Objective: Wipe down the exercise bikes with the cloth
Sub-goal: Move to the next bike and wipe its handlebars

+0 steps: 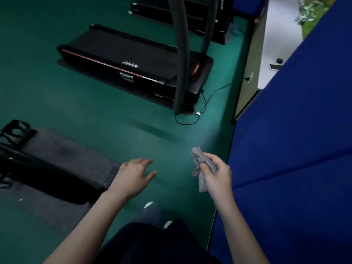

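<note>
My right hand [216, 175] is closed around a crumpled grey cloth [199, 159], held in the air above the green floor near the blue wall. My left hand [133, 175] is stretched forward with fingers spread, palm down, holding nothing. At the far left edge, a dark machine part with a strapped pedal [15, 132] sits on a grey mat [62, 155]; it looks like the base of an exercise bike, mostly cut off by the frame. Both hands are apart from it.
A black treadmill [133, 61] with grey uprights [181, 54] stands ahead, its power cable [202, 103] trailing on the green floor [95, 111]. A second treadmill [171, 10] lies beyond. A blue padded wall [295, 149] runs along the right. My shoes [148, 205] show below.
</note>
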### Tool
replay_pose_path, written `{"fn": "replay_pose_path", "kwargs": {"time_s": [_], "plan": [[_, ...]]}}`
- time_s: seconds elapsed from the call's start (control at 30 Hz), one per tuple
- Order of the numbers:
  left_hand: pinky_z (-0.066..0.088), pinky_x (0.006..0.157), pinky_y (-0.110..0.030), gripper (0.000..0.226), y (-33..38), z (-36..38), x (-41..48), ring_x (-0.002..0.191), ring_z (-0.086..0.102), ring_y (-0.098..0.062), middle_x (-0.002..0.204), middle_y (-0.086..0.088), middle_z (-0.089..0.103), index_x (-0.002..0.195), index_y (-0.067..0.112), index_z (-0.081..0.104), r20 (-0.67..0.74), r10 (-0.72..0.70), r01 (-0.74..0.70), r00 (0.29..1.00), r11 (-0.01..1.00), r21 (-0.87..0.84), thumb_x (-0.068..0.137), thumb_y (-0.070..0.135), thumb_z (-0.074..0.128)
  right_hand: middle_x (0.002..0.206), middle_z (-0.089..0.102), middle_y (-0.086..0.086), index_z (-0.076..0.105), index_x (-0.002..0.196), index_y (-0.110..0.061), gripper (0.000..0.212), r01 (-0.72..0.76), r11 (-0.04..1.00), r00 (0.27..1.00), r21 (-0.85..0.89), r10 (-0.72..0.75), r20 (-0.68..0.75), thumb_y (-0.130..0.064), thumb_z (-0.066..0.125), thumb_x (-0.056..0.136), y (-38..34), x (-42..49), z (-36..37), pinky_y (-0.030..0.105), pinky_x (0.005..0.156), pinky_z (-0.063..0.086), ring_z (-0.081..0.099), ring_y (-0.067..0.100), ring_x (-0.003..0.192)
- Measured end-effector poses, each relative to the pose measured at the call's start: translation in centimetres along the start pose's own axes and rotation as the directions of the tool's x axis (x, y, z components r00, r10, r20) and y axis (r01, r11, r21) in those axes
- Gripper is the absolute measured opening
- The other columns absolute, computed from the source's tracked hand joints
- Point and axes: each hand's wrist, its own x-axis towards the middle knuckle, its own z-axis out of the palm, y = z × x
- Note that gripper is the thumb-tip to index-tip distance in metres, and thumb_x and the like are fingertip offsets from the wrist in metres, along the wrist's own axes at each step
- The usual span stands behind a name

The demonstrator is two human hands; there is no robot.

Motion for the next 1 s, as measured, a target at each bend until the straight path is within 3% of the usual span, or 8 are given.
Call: {"fn": "replay_pose_path", "kwargs": {"time_s": [0.3,0.4,0.53,0.63,0.7,0.83,1.0], "plan": [[0.034,0.102,-0.032,0.052,-1.8,-3.3,9.6,0.127,0.043,-0.020,0.139,0.000,0.046,0.139,0.020,0.042,-0.009,-0.084,0.083,0.996,0.993,-0.078,0.095,0.048,0.044,0.085,0.066,-0.016,0.069,0.097,-0.021,0.026,0.100,0.994,0.992,-0.040,-0.096,0.078,0.000,0.061,0.084,-3.8,10.9,4.2,0.024,0.080,0.049,0.063,0.005,0.082],[0.035,0.103,-0.032,0.052,-3.5,-5.3,13.3,0.128,0.043,-0.019,0.140,0.001,0.046,0.139,0.019,0.043,-0.057,-0.110,0.103,0.992,0.988,-0.116,0.095,0.047,0.045,0.084,0.064,-0.020,0.066,0.095,-0.026,0.027,0.121,0.990,0.987,-0.065,-0.113,0.116,-0.001,0.061,0.085,-5.9,14.7,6.4,0.022,0.079,0.047,0.061,-0.001,0.080],[0.033,0.105,-0.032,0.053,-6.2,-7.7,16.9,0.129,0.041,-0.019,0.141,0.002,0.045,0.139,0.019,0.042,-0.092,-0.166,0.153,0.982,0.980,-0.131,0.095,0.048,0.043,0.087,0.066,-0.013,0.069,0.101,-0.019,0.026,0.151,0.986,0.975,-0.070,-0.137,0.173,0.000,0.061,0.085,-8.4,19.2,9.6,0.015,0.075,0.044,0.060,-0.001,0.081],[0.031,0.106,-0.033,0.053,-8.5,-8.9,18.3,0.130,0.041,-0.018,0.141,0.002,0.046,0.139,0.020,0.042,-0.106,-0.236,0.220,0.966,0.965,-0.143,0.095,0.049,0.042,0.091,0.068,-0.009,0.069,0.100,-0.019,0.027,0.170,0.983,0.959,-0.071,-0.148,0.240,0.001,0.061,0.084,-9.9,21.7,12.5,0.021,0.081,0.047,0.063,0.007,0.086],[0.032,0.106,-0.034,0.053,-9.8,-9.4,18.7,0.130,0.042,-0.019,0.140,0.002,0.048,0.139,0.020,0.043,-0.115,-0.299,0.277,0.947,0.945,-0.173,0.095,0.050,0.043,0.092,0.069,-0.008,0.068,0.097,-0.023,0.029,0.194,0.979,0.938,-0.063,-0.166,0.305,0.002,0.061,0.083,-10.9,23.1,14.6,0.022,0.083,0.047,0.063,0.009,0.087],[0.032,0.105,-0.033,0.053,-12.3,-10.1,19.3,0.130,0.042,-0.018,0.140,0.003,0.048,0.138,0.021,0.044,-0.110,-0.419,0.389,0.901,0.894,-0.223,0.094,0.050,0.044,0.091,0.067,-0.011,0.065,0.094,-0.025,0.033,0.249,0.968,0.875,-0.040,-0.207,0.438,0.006,0.061,0.082,-13.3,25.6,18.8,0.002,0.075,0.040,0.061,0.001,0.083],[0.033,0.105,-0.033,0.053,-14.7,-11.3,20.3,0.129,0.043,-0.019,0.138,0.002,0.050,0.139,0.021,0.044,-0.113,-0.564,0.514,0.818,0.806,-0.294,0.094,0.050,0.045,0.091,0.067,-0.015,0.066,0.093,-0.024,0.033,0.341,0.940,0.757,-0.010,-0.268,0.596,0.006,0.061,0.082,-15.7,29.1,23.5,0.002,0.077,0.041,0.060,-0.013,0.083]]}}
